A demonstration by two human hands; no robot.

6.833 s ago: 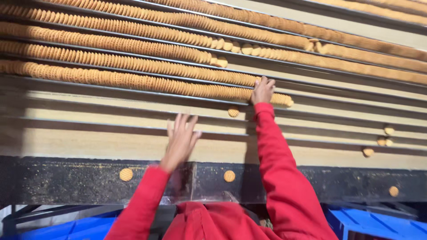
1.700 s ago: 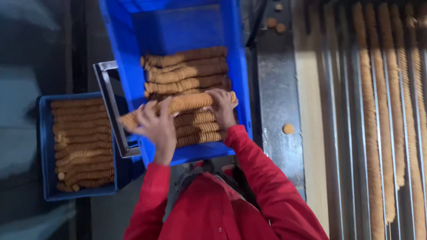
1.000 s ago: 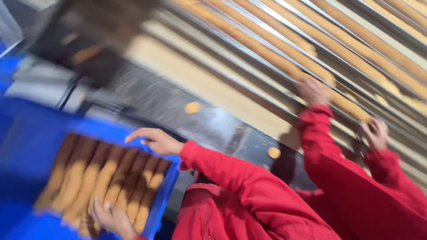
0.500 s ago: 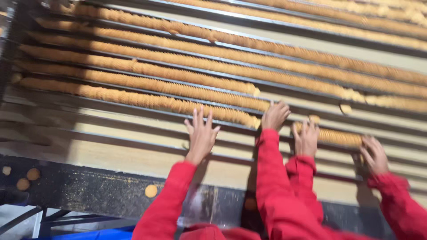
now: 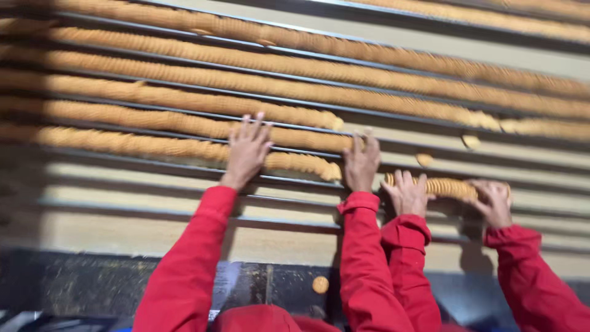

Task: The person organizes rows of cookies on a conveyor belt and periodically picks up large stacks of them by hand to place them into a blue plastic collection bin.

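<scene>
Long rows of round golden biscuits point(image 5: 184, 126) stand on edge in metal lanes that run left to right. My left hand point(image 5: 246, 150) lies flat on the nearest rows, fingers apart. My right hand point(image 5: 361, 163) rests with its fingers up against the cut end of the nearest row point(image 5: 304, 165). A short stretch of that row sits between my two hands. Both my sleeves are red. To the right, a co-worker's two hands point(image 5: 407, 193) point(image 5: 495, 200) clasp a short stack of biscuits point(image 5: 448, 186) between them.
Single loose biscuits lie in the lanes point(image 5: 424, 159) point(image 5: 471, 141) and on the dark front ledge point(image 5: 319, 284). The nearer lanes point(image 5: 123, 197) hold no rows. The co-worker's red sleeves point(image 5: 528, 276) crowd the right side.
The view swung from a blue crate of stacked biscuits back to the lanes. My hands reached up onto the nearest rows, and a co-worker's hands came in at the right.
</scene>
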